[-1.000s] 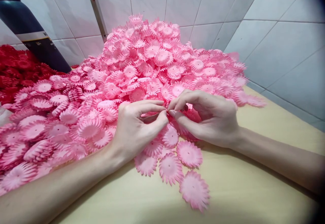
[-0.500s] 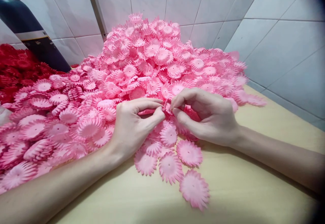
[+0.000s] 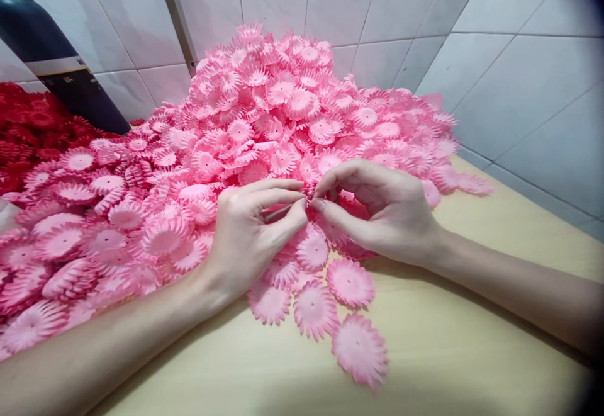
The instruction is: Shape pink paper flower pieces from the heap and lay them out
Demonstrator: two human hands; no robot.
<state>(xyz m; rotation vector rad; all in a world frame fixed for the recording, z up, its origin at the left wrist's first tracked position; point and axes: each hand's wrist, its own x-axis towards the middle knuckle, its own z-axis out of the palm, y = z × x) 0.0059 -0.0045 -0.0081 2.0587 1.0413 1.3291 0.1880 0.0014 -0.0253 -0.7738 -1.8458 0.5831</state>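
Note:
My left hand [image 3: 259,230] has thumb and forefinger pinched together at the front of a large heap of pink fabric flower-petal discs [image 3: 283,92]. Facing it, my right hand [image 3: 382,208] also pinches, its fingertips almost meeting those of the left. Pink shows between the two sets of fingertips, but what they grip is too small and too covered to make out. Below the hands, several loose petal discs lie on the table, among them one scallop-edged disc [image 3: 360,350] closest to me. Each disc has a small centre hole.
A dark blue bottle [image 3: 70,76] stands at the back left beside a pile of red petal discs [image 3: 38,126]. White tiled walls [image 3: 519,95] close off the back and right. A metal strip [image 3: 178,22] is fixed to the back wall. The table [image 3: 448,353] is pale wood.
My right hand has shifted slightly left, bringing its fingertips closer to those of my left hand. The left thumb and forefinger have closed together a little. The discs lie as before.

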